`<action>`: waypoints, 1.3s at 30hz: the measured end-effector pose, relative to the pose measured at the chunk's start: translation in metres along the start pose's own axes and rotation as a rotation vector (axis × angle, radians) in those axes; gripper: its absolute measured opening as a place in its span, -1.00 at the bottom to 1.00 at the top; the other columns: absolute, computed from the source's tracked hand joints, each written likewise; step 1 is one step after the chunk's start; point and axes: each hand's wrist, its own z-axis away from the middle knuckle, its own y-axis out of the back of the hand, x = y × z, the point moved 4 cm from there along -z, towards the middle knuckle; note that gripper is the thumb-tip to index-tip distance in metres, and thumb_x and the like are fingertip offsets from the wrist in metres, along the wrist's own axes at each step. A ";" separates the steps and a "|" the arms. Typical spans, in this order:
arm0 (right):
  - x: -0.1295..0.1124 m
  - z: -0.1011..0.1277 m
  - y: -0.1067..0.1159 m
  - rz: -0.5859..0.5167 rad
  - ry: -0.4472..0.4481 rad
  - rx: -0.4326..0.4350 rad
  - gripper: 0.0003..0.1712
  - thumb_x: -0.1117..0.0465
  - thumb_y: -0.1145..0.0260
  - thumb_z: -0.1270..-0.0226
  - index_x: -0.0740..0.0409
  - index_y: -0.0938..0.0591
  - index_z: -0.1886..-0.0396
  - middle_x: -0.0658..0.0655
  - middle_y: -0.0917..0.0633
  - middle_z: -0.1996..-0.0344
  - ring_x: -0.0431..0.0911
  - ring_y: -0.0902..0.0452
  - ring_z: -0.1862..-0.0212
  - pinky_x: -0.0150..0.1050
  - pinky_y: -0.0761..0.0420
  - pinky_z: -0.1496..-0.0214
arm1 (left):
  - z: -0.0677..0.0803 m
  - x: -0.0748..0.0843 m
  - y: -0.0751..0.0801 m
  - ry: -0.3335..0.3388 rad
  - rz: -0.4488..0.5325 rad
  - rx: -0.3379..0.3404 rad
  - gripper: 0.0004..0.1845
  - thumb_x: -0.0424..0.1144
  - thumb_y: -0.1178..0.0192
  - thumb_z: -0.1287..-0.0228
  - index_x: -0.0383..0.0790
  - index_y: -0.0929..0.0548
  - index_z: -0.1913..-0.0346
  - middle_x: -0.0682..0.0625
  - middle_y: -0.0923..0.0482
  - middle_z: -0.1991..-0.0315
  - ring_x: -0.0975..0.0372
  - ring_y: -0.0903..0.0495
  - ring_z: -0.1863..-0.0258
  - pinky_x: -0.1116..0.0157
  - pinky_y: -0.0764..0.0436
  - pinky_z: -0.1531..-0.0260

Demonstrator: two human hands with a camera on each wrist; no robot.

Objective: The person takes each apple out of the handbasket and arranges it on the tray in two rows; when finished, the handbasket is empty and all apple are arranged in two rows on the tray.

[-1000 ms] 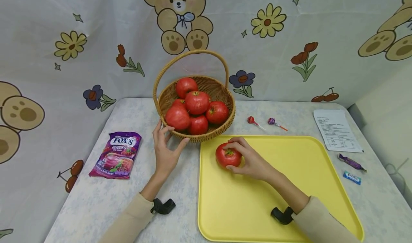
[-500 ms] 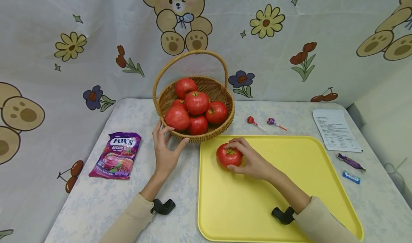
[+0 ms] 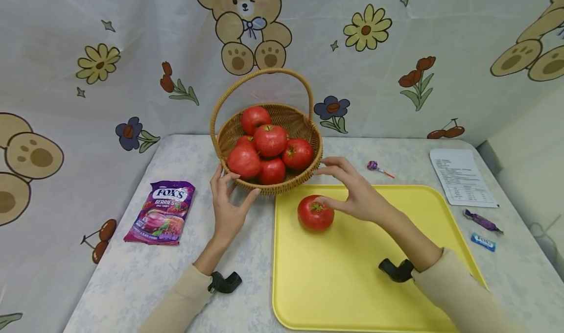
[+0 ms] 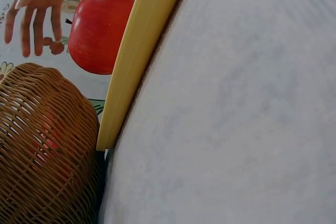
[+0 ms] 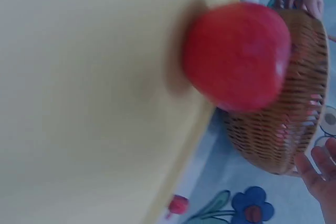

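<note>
A white backdrop (image 3: 185, 24) printed with bears, flowers and cherries hangs behind a pale mottled table (image 3: 246, 303). The yellow tray (image 3: 343, 284) lies flat on it. The wicker basket (image 3: 288, 113) stands by the tray's far left corner, its handle arching from left to right over the bowl, whose mouth faces upward and shows wider left to right in the head view. Inside, six red apples (image 3: 270, 140) can be seen, heaped and turned various ways.

The left hand (image 3: 228, 215) rests at the basket's near left side, fingers and thumb spread apart along it; how hard they press I cannot tell. The right hand (image 3: 361, 196) is loosely open and holds nothing, its fingers stretched toward the basket's right side. In the head view its thumb overlaps the lone apple's edge, but the left wrist view shows that hand apart from the fruit.

On the left lies a purple candy bag (image 3: 163, 212), its printed top toward the backdrop; on the right, a printed sheet (image 3: 462, 178). The lone apple (image 3: 314, 216) sits in the tray near its far left corner — stem straight up, axis upright. It is roundish, glossy and deep red, green about the stem.

Smallest are the sweets: a purple twist-wrapped one (image 3: 482, 221), a blue one (image 3: 483, 242), a purple lollipop (image 3: 372, 166) with an orange-red stick, and a red lollipop (image 5: 178, 204).
</note>
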 end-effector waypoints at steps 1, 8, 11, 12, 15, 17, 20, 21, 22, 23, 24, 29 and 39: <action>0.000 -0.007 0.004 -0.010 0.016 0.005 -0.37 0.23 -0.53 -0.11 0.07 -0.54 -0.20 0.21 -0.39 -0.27 0.06 -0.30 -0.33 0.15 -0.51 -0.22 | 0.000 0.000 0.000 0.000 -0.001 0.000 -0.49 -0.44 -0.42 -0.10 -0.51 -0.39 -0.03 -0.44 0.06 -0.45 -0.22 0.04 -0.50 -0.23 -0.42 -0.22; 0.003 -0.062 0.019 -0.042 0.056 -0.019 -0.35 0.25 -0.50 -0.16 0.06 -0.51 -0.27 0.26 -0.33 -0.29 0.07 -0.34 -0.28 0.07 -0.64 -0.09 | 0.000 -0.002 0.001 -0.001 0.008 -0.005 -0.50 -0.46 -0.42 -0.10 -0.48 -0.39 -0.03 -0.42 0.06 -0.45 -0.19 0.06 -0.51 -0.22 -0.42 -0.23; 0.006 -0.084 0.018 -0.050 0.033 -0.068 -0.35 0.18 -0.49 -0.19 0.04 -0.50 -0.29 0.27 -0.30 -0.30 0.07 -0.36 -0.27 0.06 -0.65 -0.09 | -0.001 -0.002 0.001 -0.004 0.009 -0.005 -0.50 -0.46 -0.42 -0.09 -0.48 -0.39 -0.02 -0.42 0.05 -0.44 -0.19 0.05 -0.51 -0.23 -0.42 -0.22; 0.008 -0.091 0.017 -0.049 0.020 -0.085 -0.35 0.15 -0.48 -0.20 0.03 -0.50 -0.30 0.26 -0.29 -0.30 0.07 -0.36 -0.27 0.05 -0.64 -0.11 | -0.001 -0.002 0.001 -0.004 0.008 -0.005 -0.50 -0.46 -0.42 -0.09 -0.48 -0.39 -0.02 -0.42 0.05 -0.44 -0.20 0.05 -0.51 -0.23 -0.42 -0.22; 0.011 -0.108 0.011 -0.012 -0.002 -0.122 -0.35 0.07 -0.47 -0.21 -0.01 -0.50 -0.30 0.23 -0.32 -0.28 0.07 -0.35 -0.28 0.05 -0.57 -0.20 | -0.001 -0.002 0.001 0.001 0.009 -0.007 -0.51 -0.47 -0.41 -0.10 -0.49 -0.39 -0.02 -0.43 0.06 -0.44 -0.21 0.05 -0.50 -0.23 -0.42 -0.22; 0.014 -0.119 0.006 0.014 -0.007 -0.138 -0.36 0.04 -0.47 -0.21 -0.02 -0.51 -0.29 0.20 -0.36 -0.24 0.07 -0.33 -0.28 0.06 -0.51 -0.23 | -0.001 -0.002 0.001 0.006 0.010 -0.011 -0.51 -0.48 -0.40 -0.10 -0.49 -0.39 -0.02 -0.43 0.06 -0.44 -0.22 0.05 -0.50 -0.23 -0.42 -0.23; 0.017 -0.133 -0.004 0.036 -0.005 -0.166 -0.35 0.01 -0.45 -0.23 -0.02 -0.50 -0.30 0.21 -0.39 -0.20 0.09 -0.36 -0.22 0.07 -0.49 -0.20 | -0.001 -0.002 0.002 0.007 0.008 -0.013 -0.52 -0.48 -0.40 -0.11 -0.49 -0.38 -0.03 -0.43 0.06 -0.44 -0.21 0.05 -0.50 -0.22 -0.41 -0.23; 0.018 -0.138 -0.007 0.041 -0.007 -0.179 -0.35 0.01 -0.45 -0.23 -0.03 -0.50 -0.31 0.23 -0.39 -0.20 0.10 -0.37 -0.21 0.08 -0.49 -0.19 | -0.001 -0.002 0.002 0.006 0.006 -0.012 -0.52 -0.48 -0.40 -0.11 -0.50 -0.38 -0.03 -0.43 0.06 -0.44 -0.21 0.04 -0.50 -0.22 -0.42 -0.23; 0.020 -0.141 -0.011 0.050 -0.017 -0.194 -0.35 -0.01 -0.44 -0.23 -0.06 -0.50 -0.31 0.24 -0.38 -0.21 0.11 -0.38 -0.20 0.08 -0.50 -0.19 | -0.001 -0.002 0.002 0.006 0.005 -0.012 -0.52 -0.48 -0.40 -0.11 -0.50 -0.38 -0.03 -0.43 0.06 -0.44 -0.21 0.04 -0.50 -0.22 -0.42 -0.23; 0.020 -0.144 -0.014 0.053 -0.027 -0.209 -0.35 -0.02 -0.44 -0.24 -0.08 -0.49 -0.32 0.25 -0.37 -0.22 0.12 -0.39 -0.20 0.08 -0.51 -0.17 | -0.002 -0.002 0.002 0.005 0.005 -0.011 -0.52 -0.48 -0.40 -0.11 -0.51 -0.38 -0.03 -0.44 0.06 -0.44 -0.21 0.04 -0.50 -0.22 -0.42 -0.23; 0.021 -0.146 -0.017 0.058 -0.035 -0.221 -0.36 -0.03 -0.43 -0.25 -0.10 -0.49 -0.32 0.26 -0.36 -0.24 0.12 -0.39 -0.21 0.06 -0.50 -0.17 | -0.002 -0.002 0.002 0.003 0.004 -0.012 -0.52 -0.48 -0.39 -0.12 -0.52 -0.39 -0.03 -0.45 0.06 -0.43 -0.22 0.03 -0.50 -0.21 -0.42 -0.23; 0.025 -0.154 -0.029 0.067 -0.064 -0.259 -0.38 -0.04 -0.40 -0.27 -0.17 -0.48 -0.32 0.26 -0.32 -0.27 0.13 -0.40 -0.21 0.06 -0.49 -0.21 | -0.002 -0.002 0.001 0.001 0.008 -0.016 -0.52 -0.49 -0.39 -0.11 -0.51 -0.39 -0.03 -0.45 0.08 -0.44 -0.23 0.01 -0.49 -0.22 -0.43 -0.23; 0.028 -0.160 -0.044 0.102 -0.087 -0.282 -0.31 -0.06 -0.41 -0.26 -0.19 -0.41 -0.37 0.24 -0.34 -0.30 0.16 -0.41 -0.26 0.12 -0.43 -0.33 | -0.002 -0.004 0.001 0.000 -0.012 -0.022 -0.51 -0.47 -0.40 -0.12 -0.48 -0.38 -0.03 -0.43 0.08 -0.44 -0.21 0.02 -0.49 -0.21 -0.43 -0.23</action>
